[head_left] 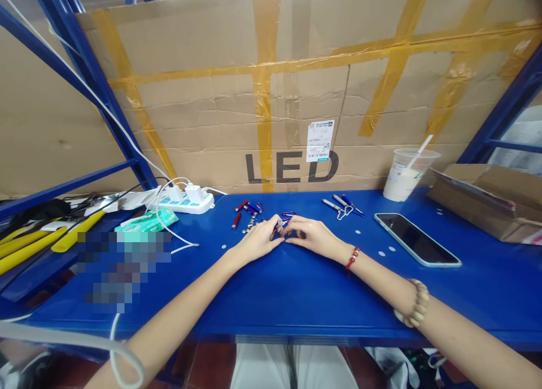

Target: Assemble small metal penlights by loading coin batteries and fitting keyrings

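Note:
My left hand (259, 242) and my right hand (311, 235) rest together on the blue table (296, 287), fingertips meeting around a tiny metal piece (279, 225) that both pinch. Just beyond them lie several small red, blue and purple keychain parts (249, 209) and a short row of round button cells (249, 224). A few silver and blue keychain lights (344, 205) lie farther right. Loose button cells dot the table around my right hand. My right wrist wears a red bead string, the forearm a wooden bead bracelet.
A smartphone (417, 239) lies face up at right, a plastic cup with straw (407, 174) behind it, and a cardboard box (486, 200) at far right. A white power strip (186, 200) with cables, a teal packet and yellow-handled tools (42, 236) sit left. A taped cardboard wall stands behind.

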Action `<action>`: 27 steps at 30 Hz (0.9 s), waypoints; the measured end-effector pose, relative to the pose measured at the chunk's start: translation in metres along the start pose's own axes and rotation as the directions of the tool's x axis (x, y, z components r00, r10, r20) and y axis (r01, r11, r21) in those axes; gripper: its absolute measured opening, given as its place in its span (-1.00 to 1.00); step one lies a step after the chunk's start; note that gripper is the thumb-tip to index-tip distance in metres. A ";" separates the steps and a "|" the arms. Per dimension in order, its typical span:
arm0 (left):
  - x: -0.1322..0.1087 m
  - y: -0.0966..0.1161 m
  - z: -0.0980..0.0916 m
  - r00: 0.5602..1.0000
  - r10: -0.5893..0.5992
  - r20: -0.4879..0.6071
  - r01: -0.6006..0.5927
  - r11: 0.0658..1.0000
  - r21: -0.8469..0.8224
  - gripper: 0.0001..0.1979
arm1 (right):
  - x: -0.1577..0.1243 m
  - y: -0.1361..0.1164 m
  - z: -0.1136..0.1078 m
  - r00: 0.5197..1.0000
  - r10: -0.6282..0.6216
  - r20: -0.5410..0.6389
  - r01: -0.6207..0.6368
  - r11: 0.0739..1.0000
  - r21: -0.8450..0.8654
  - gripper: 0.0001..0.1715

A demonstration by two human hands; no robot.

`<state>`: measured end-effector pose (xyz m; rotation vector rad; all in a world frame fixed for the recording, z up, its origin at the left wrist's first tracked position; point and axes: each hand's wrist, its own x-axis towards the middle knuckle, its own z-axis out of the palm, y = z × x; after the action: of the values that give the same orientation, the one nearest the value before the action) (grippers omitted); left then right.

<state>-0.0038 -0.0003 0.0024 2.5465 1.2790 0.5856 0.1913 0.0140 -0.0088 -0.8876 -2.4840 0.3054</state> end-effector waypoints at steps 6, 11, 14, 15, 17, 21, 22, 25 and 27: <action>0.001 -0.004 0.004 1.000 -0.002 -0.003 0.002 0.999 -0.050 -0.90 | 0.001 -0.004 0.001 0.999 0.020 0.033 -0.016 0.994 -0.104 -0.80; 0.001 0.005 0.005 0.981 0.063 -0.185 -0.043 0.993 0.110 -0.89 | 0.005 -0.010 -0.002 0.912 0.355 -0.204 -0.391 0.904 -0.175 -0.75; 0.000 0.017 0.008 0.935 0.226 -0.274 -0.190 0.970 0.153 -0.97 | 0.006 -0.008 -0.002 0.834 0.486 -0.262 -0.520 0.850 -0.078 -0.74; -0.002 0.022 0.009 0.918 0.280 -0.281 -0.243 0.957 0.162 -0.98 | 0.006 -0.007 -0.002 0.823 0.506 -0.257 -0.535 0.843 -0.057 -0.75; -0.005 0.033 0.012 0.888 0.389 -0.246 -0.353 0.919 0.178 -0.95 | 0.006 -0.006 -0.001 0.820 0.519 -0.242 -0.544 0.838 -0.043 -0.78; -0.013 0.050 0.020 0.833 0.546 -0.089 -0.520 0.827 0.215 -0.91 | 0.007 -0.008 0.001 0.821 0.532 -0.209 -0.557 0.827 -0.081 -0.76; -0.014 0.053 0.021 0.818 0.573 -0.058 -0.547 0.804 0.233 -0.89 | 0.007 -0.009 0.001 0.822 0.534 -0.198 -0.558 0.824 -0.096 -0.75; -0.017 0.058 0.024 0.774 0.633 0.021 -0.610 0.736 0.295 -0.84 | 0.008 -0.011 0.002 0.833 0.526 -0.171 -0.549 0.825 -0.133 -0.74; -0.018 0.060 0.025 0.750 0.659 0.061 -0.638 0.696 0.330 -0.82 | 0.008 -0.012 0.002 0.836 0.522 -0.168 -0.545 0.825 -0.152 -0.74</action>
<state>0.0403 -0.0507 -0.0015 3.3019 0.4531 0.6102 0.1789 0.0099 -0.0037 -1.6401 -2.1323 0.1830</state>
